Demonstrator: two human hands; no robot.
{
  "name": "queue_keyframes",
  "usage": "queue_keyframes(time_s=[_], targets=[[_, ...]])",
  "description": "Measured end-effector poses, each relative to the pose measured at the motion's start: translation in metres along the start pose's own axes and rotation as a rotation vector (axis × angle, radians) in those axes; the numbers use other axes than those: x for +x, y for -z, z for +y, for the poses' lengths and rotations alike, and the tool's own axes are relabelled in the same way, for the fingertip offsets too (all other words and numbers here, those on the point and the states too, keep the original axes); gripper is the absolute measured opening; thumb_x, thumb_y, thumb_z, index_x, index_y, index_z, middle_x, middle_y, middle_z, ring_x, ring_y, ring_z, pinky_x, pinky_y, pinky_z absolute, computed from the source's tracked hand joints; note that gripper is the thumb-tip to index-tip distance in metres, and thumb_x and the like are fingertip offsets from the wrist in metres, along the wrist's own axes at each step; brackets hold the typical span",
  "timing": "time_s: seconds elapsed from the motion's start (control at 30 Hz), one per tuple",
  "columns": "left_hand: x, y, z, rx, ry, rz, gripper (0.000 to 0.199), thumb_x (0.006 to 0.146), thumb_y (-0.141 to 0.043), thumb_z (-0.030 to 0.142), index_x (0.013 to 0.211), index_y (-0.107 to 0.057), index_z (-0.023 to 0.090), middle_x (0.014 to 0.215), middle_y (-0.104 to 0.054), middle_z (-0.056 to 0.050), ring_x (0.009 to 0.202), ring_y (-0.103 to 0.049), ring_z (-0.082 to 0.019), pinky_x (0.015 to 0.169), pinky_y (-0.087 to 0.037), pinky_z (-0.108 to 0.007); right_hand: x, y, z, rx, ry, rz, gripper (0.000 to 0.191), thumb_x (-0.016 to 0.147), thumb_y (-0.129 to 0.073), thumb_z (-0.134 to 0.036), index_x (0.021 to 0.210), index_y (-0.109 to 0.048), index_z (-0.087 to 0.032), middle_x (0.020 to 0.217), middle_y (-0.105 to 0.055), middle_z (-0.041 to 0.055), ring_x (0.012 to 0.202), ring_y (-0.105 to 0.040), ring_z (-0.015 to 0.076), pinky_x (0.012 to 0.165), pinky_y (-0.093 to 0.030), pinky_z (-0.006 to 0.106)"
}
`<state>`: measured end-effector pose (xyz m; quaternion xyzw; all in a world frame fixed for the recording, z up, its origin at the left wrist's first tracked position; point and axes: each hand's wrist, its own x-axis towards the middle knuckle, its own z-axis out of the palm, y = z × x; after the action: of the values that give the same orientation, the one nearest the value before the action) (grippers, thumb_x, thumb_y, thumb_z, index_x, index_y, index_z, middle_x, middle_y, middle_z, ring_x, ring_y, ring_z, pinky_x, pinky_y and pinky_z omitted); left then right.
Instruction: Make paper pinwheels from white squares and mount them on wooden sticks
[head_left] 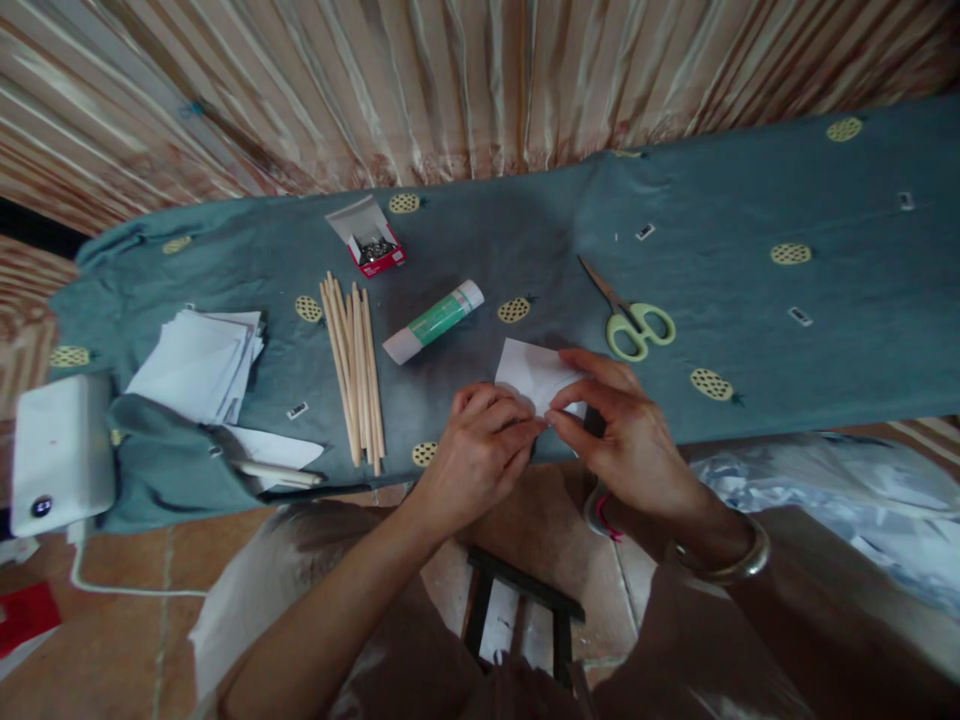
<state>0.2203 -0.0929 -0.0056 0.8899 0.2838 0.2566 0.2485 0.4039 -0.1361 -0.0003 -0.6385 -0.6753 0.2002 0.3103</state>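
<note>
A small white sheet of paper is between my two hands at the table's front edge. My left hand is closed, its fingertips pinching the paper's near edge. From the other side my right hand grips the same paper between thumb and fingers, a bracelet on its wrist. The paper looks bent near my fingertips, which partly hide it. Beyond it lies a green and white glue stick. Scissors with pale green handles rest open-bladed or nearly closed just past my right hand; I cannot tell which.
Several wooden sticks lie left of the glue stick. A red box of metal pieces stands open behind them. Farther left are stacked white papers, a pen and a white device with a cable. A plastic bag sits right.
</note>
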Motion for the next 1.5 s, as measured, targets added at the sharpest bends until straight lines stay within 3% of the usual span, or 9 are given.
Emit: queue_keyframes(time_s=[0.47, 0.7, 1.07, 1.3, 1.5], targets=[[0.003, 0.004, -0.001, 0.015, 0.015, -0.071, 0.021, 0.092, -0.054, 0.019, 0.102, -0.072, 0.021, 0.092, -0.071, -0.005, 0.099, -0.057, -0.021, 0.088, -0.042, -0.041, -0.003, -0.001, 0.0, -0.024, 0.029, 0.004, 0.012, 0.087, -0.057, -0.022, 0.095, -0.065, -0.026, 0.132, -0.057, 0.0096, 0.122, -0.053, 0.0287, 0.101, -0.045, 0.053], [0.004, 0.004, -0.002, 0.024, 0.019, -0.093, 0.02, 0.091, -0.055, 0.018, 0.1, -0.073, 0.021, 0.093, -0.071, -0.005, 0.097, -0.057, -0.021, 0.089, -0.043, -0.042, -0.004, -0.002, 0.003, -0.051, 0.114, 0.012, 0.018, 0.09, -0.053, -0.023, 0.102, -0.067, -0.025, 0.134, -0.055, 0.0087, 0.125, -0.051, 0.0285, 0.102, -0.045, 0.052], [0.003, 0.002, -0.002, 0.011, -0.001, -0.034, 0.016, 0.091, -0.056, 0.018, 0.095, -0.071, 0.019, 0.092, -0.07, -0.004, 0.099, -0.056, -0.021, 0.091, -0.042, -0.041, -0.009, -0.009, -0.008, -0.241, 0.212, -0.034, 0.031, 0.09, -0.043, -0.01, 0.11, -0.059, -0.028, 0.139, -0.053, 0.007, 0.127, -0.047, 0.0289, 0.1, -0.045, 0.052], [0.005, 0.001, -0.001, 0.062, 0.01, -0.04, 0.014, 0.091, -0.056, 0.019, 0.091, -0.07, 0.018, 0.096, -0.068, -0.005, 0.1, -0.056, -0.021, 0.096, -0.041, -0.041, -0.009, -0.018, -0.009, -0.268, 0.269, -0.031, 0.031, 0.089, -0.041, -0.006, 0.11, -0.057, -0.022, 0.136, -0.056, 0.0133, 0.125, -0.05, 0.0297, 0.097, -0.047, 0.05], [0.004, 0.0, -0.001, 0.088, -0.015, -0.018, 0.014, 0.091, -0.056, 0.018, 0.097, -0.07, 0.017, 0.095, -0.069, -0.005, 0.098, -0.057, -0.02, 0.097, -0.04, -0.042, -0.004, -0.002, 0.002, -0.184, 0.245, 0.022, 0.03, 0.09, -0.043, -0.012, 0.115, -0.059, -0.017, 0.136, -0.055, 0.0161, 0.126, -0.049, 0.0306, 0.101, -0.045, 0.052]])
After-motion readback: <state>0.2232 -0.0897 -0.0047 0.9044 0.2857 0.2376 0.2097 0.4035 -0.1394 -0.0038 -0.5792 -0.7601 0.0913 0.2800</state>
